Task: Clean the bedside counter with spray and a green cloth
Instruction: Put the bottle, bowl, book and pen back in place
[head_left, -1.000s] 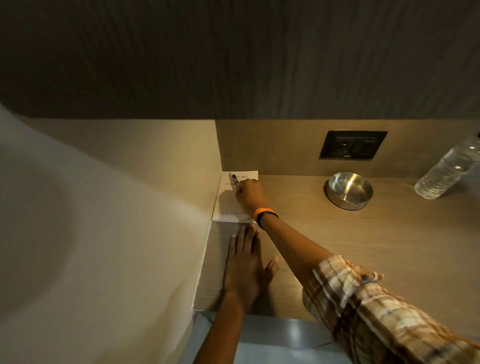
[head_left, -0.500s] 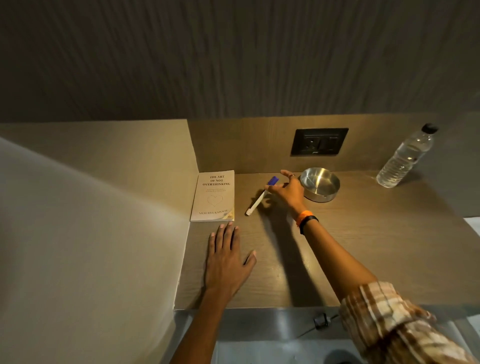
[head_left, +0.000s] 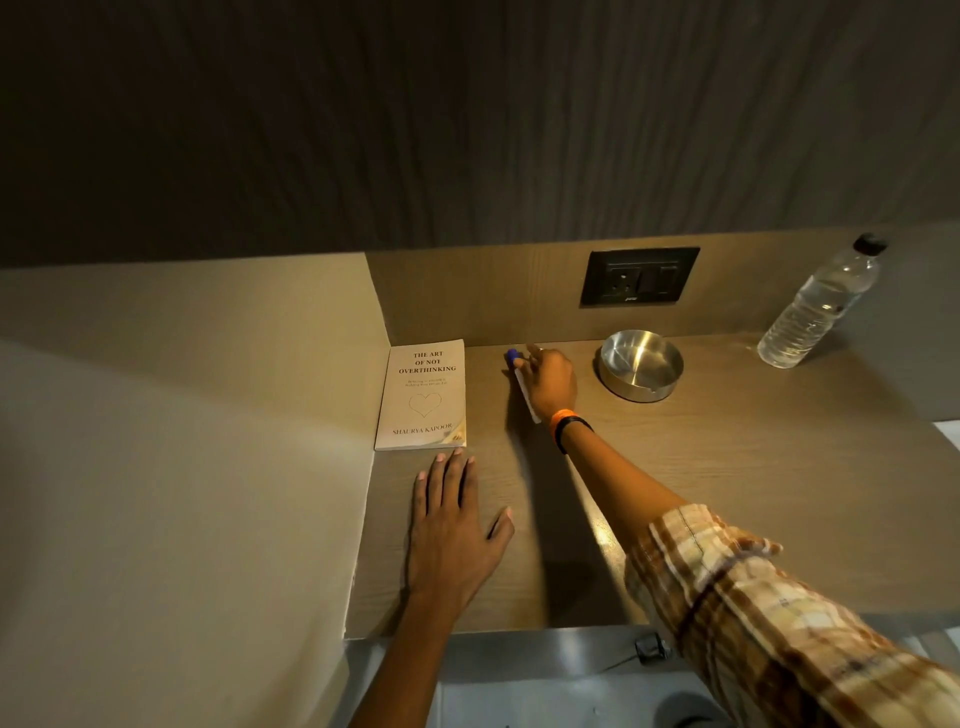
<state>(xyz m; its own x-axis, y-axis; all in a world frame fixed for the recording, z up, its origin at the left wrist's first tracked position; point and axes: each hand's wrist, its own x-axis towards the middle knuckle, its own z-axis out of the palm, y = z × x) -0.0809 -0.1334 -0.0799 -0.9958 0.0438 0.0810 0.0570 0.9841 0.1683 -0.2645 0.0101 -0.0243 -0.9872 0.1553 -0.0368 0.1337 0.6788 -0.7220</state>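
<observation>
Two hands are out over the counter (head_left: 727, 493). Your left hand (head_left: 449, 540) lies flat on the wood, fingers spread a little, with the fingertips just below the book (head_left: 423, 395). Your right arm reaches far forward, sleeve pushed up, bands on the wrist. Your right hand (head_left: 550, 382) is curled around a white pen (head_left: 522, 384) with a blue cap, between the book and the metal bowl (head_left: 641, 364). A water bottle (head_left: 821, 304) stands at the far right.
</observation>
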